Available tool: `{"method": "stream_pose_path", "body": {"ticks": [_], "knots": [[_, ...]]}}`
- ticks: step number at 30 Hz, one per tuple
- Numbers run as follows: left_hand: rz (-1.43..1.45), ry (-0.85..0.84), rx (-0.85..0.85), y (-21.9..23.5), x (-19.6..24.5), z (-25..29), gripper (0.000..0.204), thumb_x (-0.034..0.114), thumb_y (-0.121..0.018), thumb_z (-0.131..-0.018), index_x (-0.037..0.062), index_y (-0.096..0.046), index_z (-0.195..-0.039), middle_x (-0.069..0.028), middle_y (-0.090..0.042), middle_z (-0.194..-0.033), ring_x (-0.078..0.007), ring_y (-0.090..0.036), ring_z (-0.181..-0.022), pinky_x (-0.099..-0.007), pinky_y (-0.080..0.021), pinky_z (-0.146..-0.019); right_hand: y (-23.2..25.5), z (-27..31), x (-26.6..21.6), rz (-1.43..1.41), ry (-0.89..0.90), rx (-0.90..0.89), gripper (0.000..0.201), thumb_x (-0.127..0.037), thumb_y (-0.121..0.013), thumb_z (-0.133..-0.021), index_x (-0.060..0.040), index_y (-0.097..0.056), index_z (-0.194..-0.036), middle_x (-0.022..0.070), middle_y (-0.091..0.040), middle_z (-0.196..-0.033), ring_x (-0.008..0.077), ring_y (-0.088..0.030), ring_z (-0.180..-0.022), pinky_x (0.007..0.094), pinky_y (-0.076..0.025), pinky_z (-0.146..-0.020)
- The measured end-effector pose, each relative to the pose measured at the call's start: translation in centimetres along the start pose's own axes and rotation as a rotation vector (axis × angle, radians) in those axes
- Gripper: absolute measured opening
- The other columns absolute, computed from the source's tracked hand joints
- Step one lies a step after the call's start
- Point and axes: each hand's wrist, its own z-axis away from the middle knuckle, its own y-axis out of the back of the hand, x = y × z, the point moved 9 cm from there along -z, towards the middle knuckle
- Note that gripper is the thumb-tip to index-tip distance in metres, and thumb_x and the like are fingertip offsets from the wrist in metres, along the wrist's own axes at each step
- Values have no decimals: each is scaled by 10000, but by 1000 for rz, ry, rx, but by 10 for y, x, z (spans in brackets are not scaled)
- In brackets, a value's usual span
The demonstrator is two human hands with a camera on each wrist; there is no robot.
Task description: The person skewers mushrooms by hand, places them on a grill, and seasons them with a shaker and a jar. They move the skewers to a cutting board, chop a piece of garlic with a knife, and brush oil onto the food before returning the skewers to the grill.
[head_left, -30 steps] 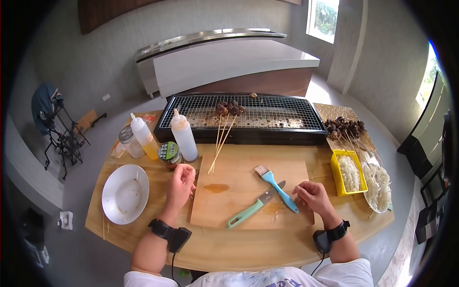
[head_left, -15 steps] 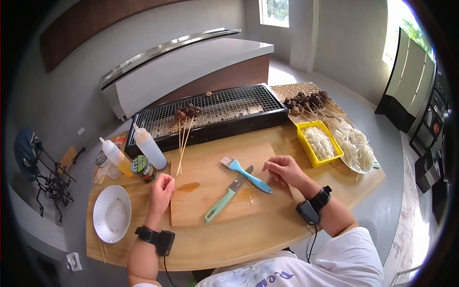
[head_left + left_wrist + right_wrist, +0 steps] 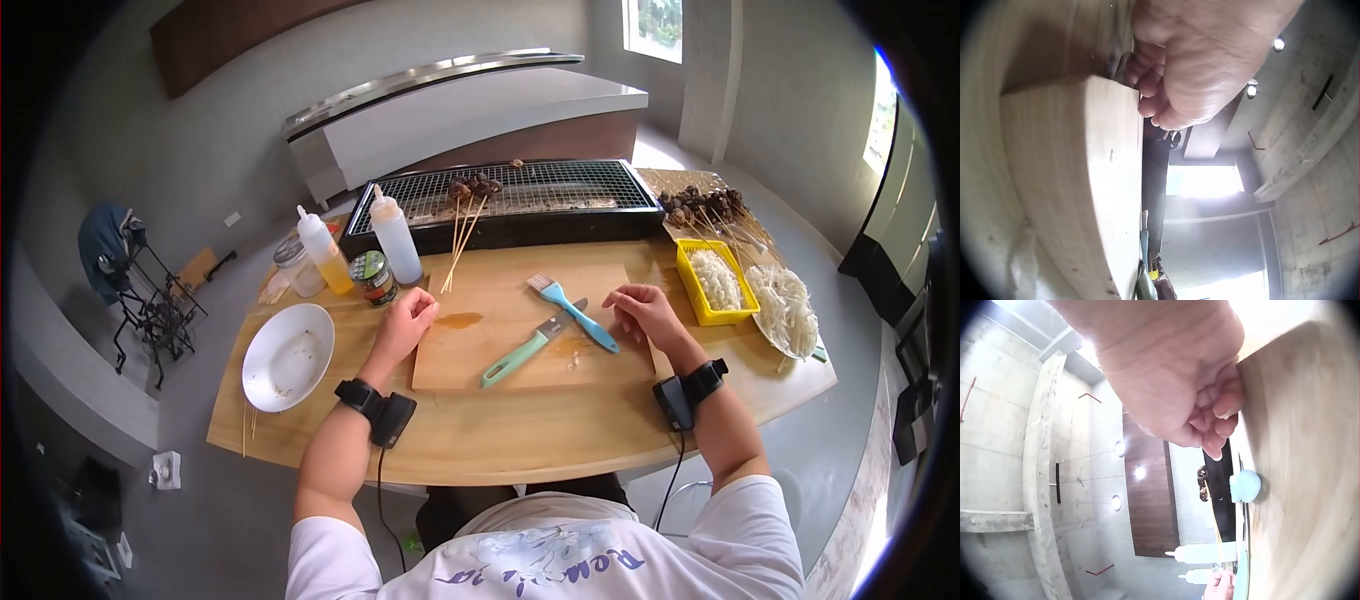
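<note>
My left hand (image 3: 403, 328) rests at the left edge of the cutting board (image 3: 450, 365), fingers loosely curled with nothing in them. At the board's right side my right hand (image 3: 648, 318) lies loosely curled and holds nothing, as the right wrist view also shows. Between the hands a blue brush (image 3: 590, 326) lies across the blade of a green-handled knife (image 3: 515, 360). Several skewers of dark meat (image 3: 475, 188) lie on the grill (image 3: 560, 187), their sticks reaching over the board.
Two squeeze bottles (image 3: 397, 240) and a green-labelled jar (image 3: 373, 279) stand at the left, above a white bowl (image 3: 288, 358). On the right are a yellow basket (image 3: 717, 283) of white strips, a plate of white shreds (image 3: 784, 305) and more meat skewers (image 3: 703, 205).
The head view swung right, then back left, and shows more of the shirt. Both hands stay loosely curled beside the board; the brush, knife and skewers lie as before.
</note>
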Motion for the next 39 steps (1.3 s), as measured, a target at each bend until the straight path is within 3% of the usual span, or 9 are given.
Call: {"method": "stream_pose_path", "body": {"ticks": [20,24,34,39], "knots": [[-162,-6,41,3,13,6,148,151,-595,-819,8,-568,-844,-58,-596,-663,-120,-567,-610,-262,-450,-576,-3,4,-2,42,-20,-64,202,-202,-523,-897,-35,-634,-878,-37,-509,-594,19,-476,-470,158,-374,-387],[-150,14,62,5,14,8,137,144,-591,-823,10,-568,-846,-53,-592,-660,-121,-561,-604,-259,-446,-571,-10,5,-7,59,3,-82,216,-209,-525,-898,-27,-635,-856,-37,-506,-560,28,-442,-417,168,-331,-377],[-125,31,49,4,17,9,132,142,-587,-833,14,-569,-854,-43,-583,-655,-110,-557,-597,-256,-457,-579,-9,9,-8,144,-38,-85,208,-208,-532,-902,-32,-641,-880,-43,-524,-595,7,-481,-481,153,-380,-415],[-23,46,185,22,20,5,132,138,-588,-834,40,-570,-921,-34,-594,-733,-118,-573,-678,-256,-465,-616,-9,9,-7,110,-30,-56,198,-192,-522,-891,-39,-644,-859,-36,-524,-559,21,-467,-438,170,-368,-405]]}}
